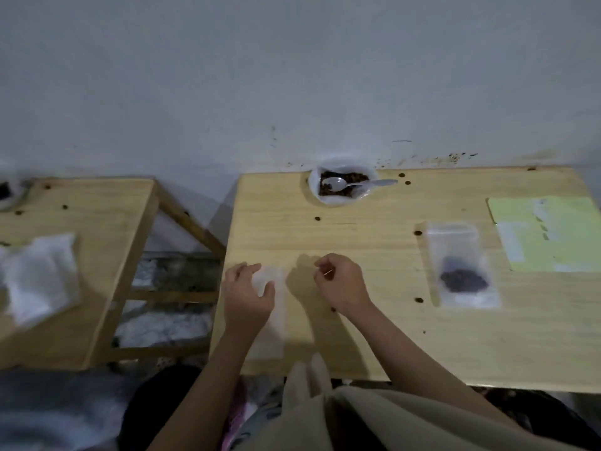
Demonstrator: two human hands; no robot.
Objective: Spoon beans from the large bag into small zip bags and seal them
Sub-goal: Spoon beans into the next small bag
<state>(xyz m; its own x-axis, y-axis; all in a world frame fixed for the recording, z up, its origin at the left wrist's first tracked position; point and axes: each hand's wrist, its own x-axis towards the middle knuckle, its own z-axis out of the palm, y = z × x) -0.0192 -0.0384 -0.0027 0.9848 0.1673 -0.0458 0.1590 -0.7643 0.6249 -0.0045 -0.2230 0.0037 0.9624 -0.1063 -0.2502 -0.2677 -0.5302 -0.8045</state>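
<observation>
While left hand [247,296] rests on empty zip bag [271,315], right hand [341,281] curls

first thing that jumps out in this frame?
The two hands at the near table edge: the left hand rests on an empty zip bag, the right hand curled beside it. Next, the large bag of beans with a spoon by the wall, and a filled bag to the right.

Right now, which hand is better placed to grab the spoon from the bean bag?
Probably the right hand: the spoon lies in the large bag with its handle pointing right, and the left hand rests on the empty zip bag.
</observation>
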